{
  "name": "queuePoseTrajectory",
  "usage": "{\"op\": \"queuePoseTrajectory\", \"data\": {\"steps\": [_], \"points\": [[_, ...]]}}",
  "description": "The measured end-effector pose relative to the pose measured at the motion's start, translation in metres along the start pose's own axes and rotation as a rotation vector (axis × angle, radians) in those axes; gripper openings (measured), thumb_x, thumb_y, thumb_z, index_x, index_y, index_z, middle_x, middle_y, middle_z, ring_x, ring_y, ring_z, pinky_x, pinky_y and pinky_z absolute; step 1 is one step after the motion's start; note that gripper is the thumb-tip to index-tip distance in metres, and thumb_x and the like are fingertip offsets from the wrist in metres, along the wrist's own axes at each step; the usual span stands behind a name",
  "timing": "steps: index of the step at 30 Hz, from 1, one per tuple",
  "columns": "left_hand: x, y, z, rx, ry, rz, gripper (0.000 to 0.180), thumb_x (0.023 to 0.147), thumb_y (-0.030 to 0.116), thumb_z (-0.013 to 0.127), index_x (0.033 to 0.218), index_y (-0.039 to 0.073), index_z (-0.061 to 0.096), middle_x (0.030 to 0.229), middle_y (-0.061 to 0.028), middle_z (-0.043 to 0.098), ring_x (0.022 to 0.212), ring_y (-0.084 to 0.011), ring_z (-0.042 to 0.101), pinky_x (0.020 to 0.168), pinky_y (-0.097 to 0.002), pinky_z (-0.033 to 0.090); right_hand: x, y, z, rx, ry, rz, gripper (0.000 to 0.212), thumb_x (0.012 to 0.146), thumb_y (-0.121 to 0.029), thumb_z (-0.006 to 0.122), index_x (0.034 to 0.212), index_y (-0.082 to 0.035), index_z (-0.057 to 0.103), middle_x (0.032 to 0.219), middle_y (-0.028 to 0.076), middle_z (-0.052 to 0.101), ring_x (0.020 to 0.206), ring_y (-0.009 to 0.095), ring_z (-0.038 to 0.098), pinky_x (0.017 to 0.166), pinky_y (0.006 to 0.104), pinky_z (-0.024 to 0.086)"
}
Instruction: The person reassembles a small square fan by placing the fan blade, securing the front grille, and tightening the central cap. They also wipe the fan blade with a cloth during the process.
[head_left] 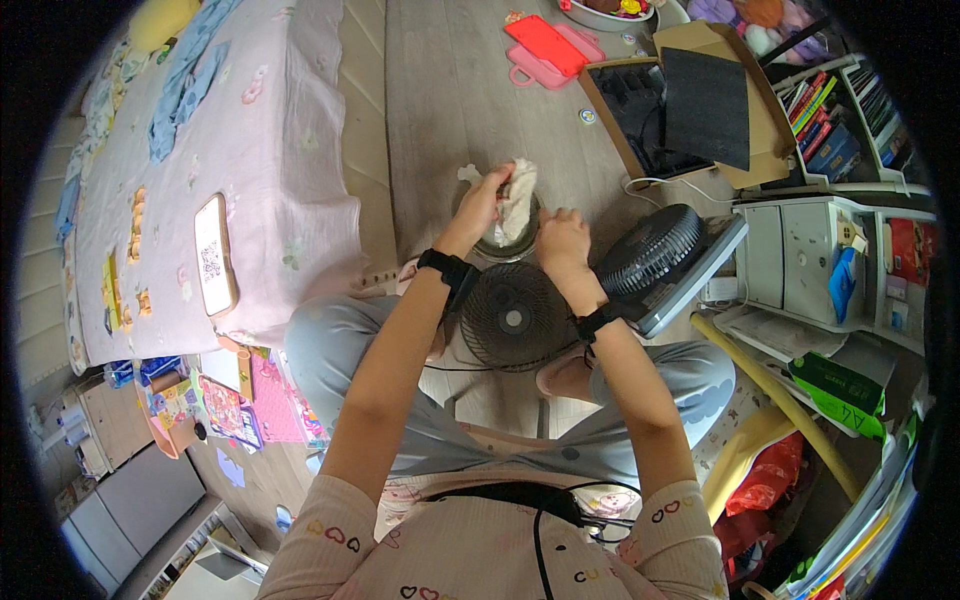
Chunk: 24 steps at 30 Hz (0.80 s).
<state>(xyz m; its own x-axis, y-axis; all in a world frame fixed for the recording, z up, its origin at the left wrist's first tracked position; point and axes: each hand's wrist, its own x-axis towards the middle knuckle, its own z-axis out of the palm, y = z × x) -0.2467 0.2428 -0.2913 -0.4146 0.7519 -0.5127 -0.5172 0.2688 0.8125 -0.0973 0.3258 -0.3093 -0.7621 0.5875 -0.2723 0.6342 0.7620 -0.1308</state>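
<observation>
Cloth (517,205) clamped in left hand (484,207); right hand (563,243), grip unclear; round object (506,252) half-hidden.

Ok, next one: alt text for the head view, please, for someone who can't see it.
A seated person holds a white cloth in the left hand over a round object, the right hand at its right side. A dark fan grille sits between their legs, another fan to the right; a phone lies on the bed at left.

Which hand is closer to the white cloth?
The left hand. Its fingers are gripping the white cloth, while the right hand is over to the cloth's right and a bit lower in the picture.
</observation>
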Motion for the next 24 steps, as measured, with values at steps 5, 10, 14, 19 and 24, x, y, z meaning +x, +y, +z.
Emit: {"op": "queuePoseTrajectory", "data": {"steps": [5, 10, 14, 19, 24], "points": [[-0.011, 0.009, 0.003, 0.464, -0.355, 0.154, 0.034, 0.093, 0.021, 0.06, 0.122, 0.006, 0.067, 0.105, -0.0016, 0.069, 0.086, -0.0072, 0.061, 0.074, -0.0238, 0.051, -0.008, -0.002, -0.003, 0.443, 0.217, -0.527, 0.02, 0.083, -0.01, 0.063, 0.1, -0.002, 0.065, 0.105, 0.021, 0.067, 0.1, 0.039, 0.064, 0.084, 0.0472, 0.052], [-0.024, 0.017, 0.004, 1.077, -0.23, 0.298, 0.038, 0.093, 0.02, 0.058, 0.128, 0.009, 0.065, 0.129, -0.008, 0.062, 0.115, -0.0158, 0.058, 0.098, -0.0334, 0.047, -0.014, 0.003, 0.001, 0.428, 0.321, -0.623, 0.021, 0.077, -0.003, 0.066, 0.098, -0.001, 0.064, 0.098, 0.02, 0.067, 0.095, 0.04, 0.064, 0.081, 0.0481, 0.052], [-0.025, 0.007, 0.007, 1.141, -0.152, 0.474, 0.042, 0.1, 0.032, 0.047, 0.123, 0.004, 0.066, 0.132, -0.0136, 0.062, 0.119, -0.0258, 0.058, 0.105, -0.0361, 0.041, -0.013, -0.002, -0.009, 0.484, 0.209, -0.526, 0.018, 0.075, -0.003, 0.065, 0.093, -0.002, 0.064, 0.094, 0.02, 0.067, 0.089, 0.042, 0.064, 0.08, 0.0499, 0.052], [-0.013, -0.022, 0.019, 0.502, -0.107, 0.256, 0.049, 0.107, 0.034, 0.033, 0.129, -0.001, 0.058, 0.134, -0.0185, 0.06, 0.12, -0.0319, 0.058, 0.104, -0.0383, 0.042, -0.003, -0.003, -0.017, 0.839, 0.134, -0.365, 0.024, 0.073, -0.001, 0.061, 0.097, 0.001, 0.062, 0.096, 0.024, 0.066, 0.087, 0.048, 0.06, 0.076, 0.0502, 0.05], [0.005, -0.054, 0.0, 1.079, -0.131, 0.317, 0.045, 0.107, 0.028, 0.038, 0.138, -0.002, 0.051, 0.137, -0.0215, 0.057, 0.124, -0.0317, 0.056, 0.105, -0.0389, 0.044, -0.005, -0.005, -0.001, 0.935, -0.049, -0.247, 0.027, 0.079, -0.004, 0.06, 0.105, 0.001, 0.063, 0.104, 0.024, 0.067, 0.097, 0.044, 0.063, 0.082, 0.0451, 0.051]]}}
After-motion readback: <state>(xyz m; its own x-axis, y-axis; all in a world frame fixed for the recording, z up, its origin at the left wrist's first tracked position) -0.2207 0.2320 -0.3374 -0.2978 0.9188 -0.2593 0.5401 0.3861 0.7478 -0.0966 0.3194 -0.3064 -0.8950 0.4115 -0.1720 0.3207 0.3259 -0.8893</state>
